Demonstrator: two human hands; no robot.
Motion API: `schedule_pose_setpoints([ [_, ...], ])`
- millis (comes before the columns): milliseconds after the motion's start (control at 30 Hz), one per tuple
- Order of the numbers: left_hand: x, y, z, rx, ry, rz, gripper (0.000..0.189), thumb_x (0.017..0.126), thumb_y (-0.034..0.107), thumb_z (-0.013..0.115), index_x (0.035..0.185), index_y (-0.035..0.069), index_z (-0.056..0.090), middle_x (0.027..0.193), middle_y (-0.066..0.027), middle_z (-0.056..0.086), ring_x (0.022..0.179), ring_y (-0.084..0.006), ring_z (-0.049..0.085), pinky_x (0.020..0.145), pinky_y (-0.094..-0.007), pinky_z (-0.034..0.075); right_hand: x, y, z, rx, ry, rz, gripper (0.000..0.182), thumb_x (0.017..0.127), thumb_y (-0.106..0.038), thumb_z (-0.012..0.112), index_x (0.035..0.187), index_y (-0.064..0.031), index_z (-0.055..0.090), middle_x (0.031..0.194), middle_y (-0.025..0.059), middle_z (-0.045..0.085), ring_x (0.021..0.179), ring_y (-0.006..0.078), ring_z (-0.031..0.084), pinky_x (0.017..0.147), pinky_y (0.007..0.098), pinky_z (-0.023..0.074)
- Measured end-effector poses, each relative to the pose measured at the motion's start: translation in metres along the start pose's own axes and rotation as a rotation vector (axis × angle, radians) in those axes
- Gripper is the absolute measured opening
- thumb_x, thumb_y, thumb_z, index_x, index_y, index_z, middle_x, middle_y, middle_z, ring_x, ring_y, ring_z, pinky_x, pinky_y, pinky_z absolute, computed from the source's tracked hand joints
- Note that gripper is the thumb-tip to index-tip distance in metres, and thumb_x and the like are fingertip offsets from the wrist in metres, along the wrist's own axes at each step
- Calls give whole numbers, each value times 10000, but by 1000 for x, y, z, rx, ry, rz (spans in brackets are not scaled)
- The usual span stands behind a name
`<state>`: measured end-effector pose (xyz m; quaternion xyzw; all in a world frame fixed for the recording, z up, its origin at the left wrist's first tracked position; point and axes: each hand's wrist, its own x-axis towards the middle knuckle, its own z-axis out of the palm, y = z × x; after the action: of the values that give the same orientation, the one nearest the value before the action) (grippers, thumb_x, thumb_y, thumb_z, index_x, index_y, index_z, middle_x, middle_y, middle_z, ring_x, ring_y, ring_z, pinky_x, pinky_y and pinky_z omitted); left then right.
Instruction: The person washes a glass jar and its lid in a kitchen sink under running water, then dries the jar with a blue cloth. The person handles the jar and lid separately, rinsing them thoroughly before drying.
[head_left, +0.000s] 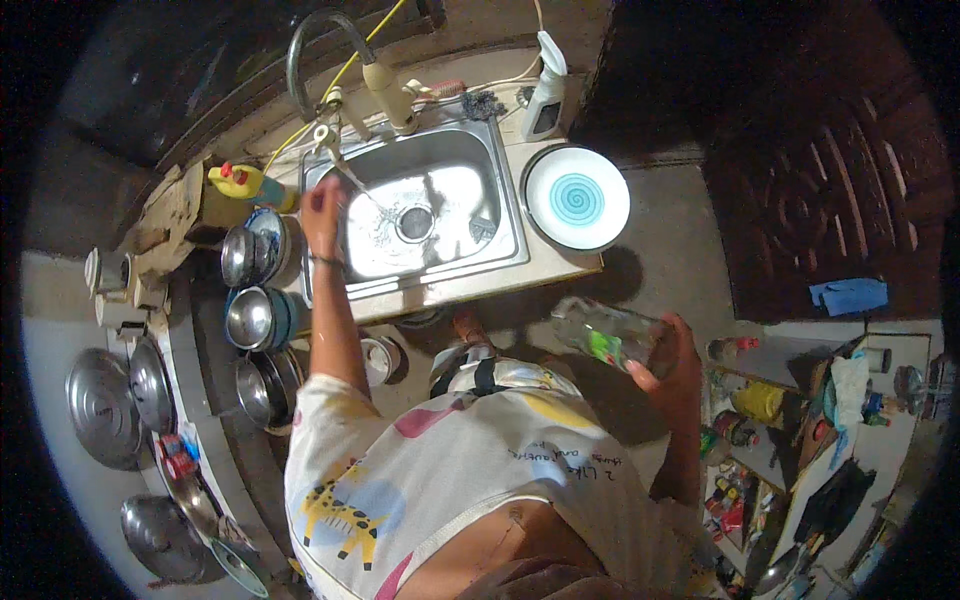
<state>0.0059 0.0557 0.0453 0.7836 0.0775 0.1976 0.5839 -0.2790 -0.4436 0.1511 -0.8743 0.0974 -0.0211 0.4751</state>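
Note:
My right hand (669, 358) grips a clear, see-through bottle or jar (611, 336) with a green label, held on its side right of the sink and below counter height in the picture. My left hand (322, 206) is over the left rim of the stainless steel sink (491, 187), just beside a small cream tap (328, 139). Its fingers look curled and blurred, so whether it touches the tap is unclear. A thin stream of water (367, 193) runs from the tap towards the drain (415, 223). A grey scrubber (481, 229) lies in the basin.
A stack of plates, white with a blue spiral on top (576, 199), stands right of the sink near a spray bottle (545, 94). Left are a yellow bottle (251, 186) and stacked steel bowls (251, 319). Behind the sink rises a flexible-necked faucet (386, 86). Shelves (780, 450) hold jars at right.

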Motion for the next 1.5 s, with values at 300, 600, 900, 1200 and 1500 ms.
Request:
schedule_pose_setpoints([
  [300,-74,45,72,58,-42,456,286,947,160,592,1136,-55,582,1049,-143,630,896,-212,602,851,-323,485,-121,143,-67,-129,452,364,609,765,-355,781,1189,-16,506,1096,113,620,963,199,606,792,353,488],
  [600,-277,194,309,21,-882,894,98,885,32,584,959,-32,594,993,-165,583,920,-299,567,799,-371,468,-247,220,-75,-44,896,868,547,759,-344,793,1147,-48,547,907,63,634,808,136,603,683,287,484],
  [900,-327,216,459,164,-1376,951,141,866,144,639,957,36,634,928,-134,649,856,-315,616,760,-381,486,-349,298,-84,165,1269,1186,677,741,-333,807,1241,-17,478,857,95,654,741,160,622,655,302,497],
  [1200,-400,182,626,297,-1593,1270,299,850,256,691,1060,64,599,901,-132,654,793,-304,650,670,-393,495,-405,311,-210,118,1300,1244,693,709,-334,791,1243,-9,492,945,160,683,830,213,674,715,329,526],
  [1500,-450,115,762,273,-702,2305,315,958,280,484,1156,54,579,1015,-96,608,873,-222,597,759,-341,503,-465,364,-302,-19,1516,1055,718,728,-355,814,1228,44,489,1004,127,669,893,204,630,769,336,514],
])
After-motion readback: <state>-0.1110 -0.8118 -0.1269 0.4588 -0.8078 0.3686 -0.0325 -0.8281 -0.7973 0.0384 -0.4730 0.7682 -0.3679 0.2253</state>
